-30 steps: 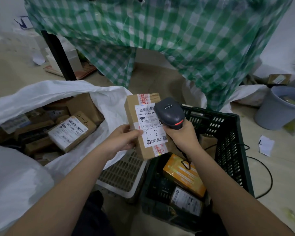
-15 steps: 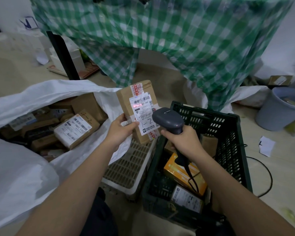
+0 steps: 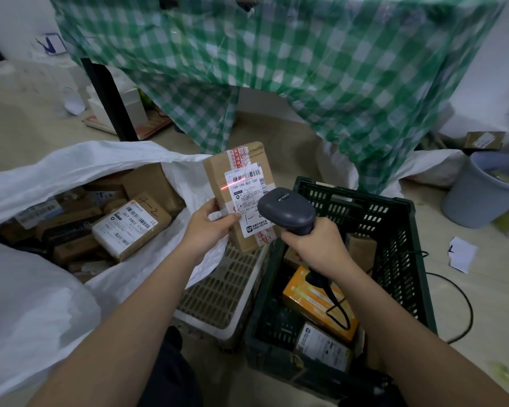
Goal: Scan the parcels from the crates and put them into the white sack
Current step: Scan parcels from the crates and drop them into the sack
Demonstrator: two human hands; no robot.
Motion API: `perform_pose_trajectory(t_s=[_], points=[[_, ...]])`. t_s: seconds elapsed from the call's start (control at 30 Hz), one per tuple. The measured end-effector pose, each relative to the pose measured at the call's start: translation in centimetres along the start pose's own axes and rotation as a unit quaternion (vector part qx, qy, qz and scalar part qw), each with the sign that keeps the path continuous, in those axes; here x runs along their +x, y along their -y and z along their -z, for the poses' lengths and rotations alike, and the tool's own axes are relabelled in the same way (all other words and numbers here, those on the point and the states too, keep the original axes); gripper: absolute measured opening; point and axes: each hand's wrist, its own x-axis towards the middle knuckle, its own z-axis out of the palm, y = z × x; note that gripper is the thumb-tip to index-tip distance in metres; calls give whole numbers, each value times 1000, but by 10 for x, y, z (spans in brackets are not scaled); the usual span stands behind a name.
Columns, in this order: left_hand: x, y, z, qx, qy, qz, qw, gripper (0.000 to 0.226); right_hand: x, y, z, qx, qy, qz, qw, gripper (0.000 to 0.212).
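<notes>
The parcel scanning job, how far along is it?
Done: the white sack already holds several boxes. In hand: left hand holds a brown cardboard parcel; right hand aims the grey scanner. Left: parcels remaining in the dark green crate.

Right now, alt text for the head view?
A left hand holds a cardboard parcel upright while the right hand aims a grey scanner, its red line across the label's barcode. An open white sack of parcels lies left; a green crate sits below right.
</notes>
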Motion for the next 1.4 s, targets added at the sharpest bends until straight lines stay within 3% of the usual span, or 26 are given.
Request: perform_pose_trajectory(t_s=[0.27, 0.53, 0.77, 0.83, 0.97, 1.13, 1.2, 1.3, 1.4], points=[[-9, 0, 3, -3, 5, -13, 1000, 38, 1, 1, -1, 53, -10, -1, 999, 15], [-65, -23, 38, -23, -23, -58, 998, 39, -15, 15, 3, 170, -70, -28, 983, 14], [-108, -58, 108, 123, -99, -143, 977, 49, -25, 46, -24, 92, -56, -16, 994, 20], [-114, -66, 129, 268, -131, -193, 935, 55, -24, 60, -34, 77, -56, -9, 995, 25], [-116, -74, 164, 523, -145, -246, 803, 71, -22, 86, -57, 86, -70, -10, 994, 18], [-99, -61, 197, 712, -125, -289, 628, 79, -10, 98, -89, 77, -58, -15, 995, 21], [-86, -61, 205, 752, -130, -293, 576, 76, 2, 100, -101, 70, -45, -17, 996, 16], [-57, -63, 219, 787, -147, -287, 526, 71, 31, 105, -120, 58, -21, -12, 998, 16], [-16, -66, 242, 814, -151, -227, 513, 72, 71, 114, -141, 48, -10, -7, 999, 14]])
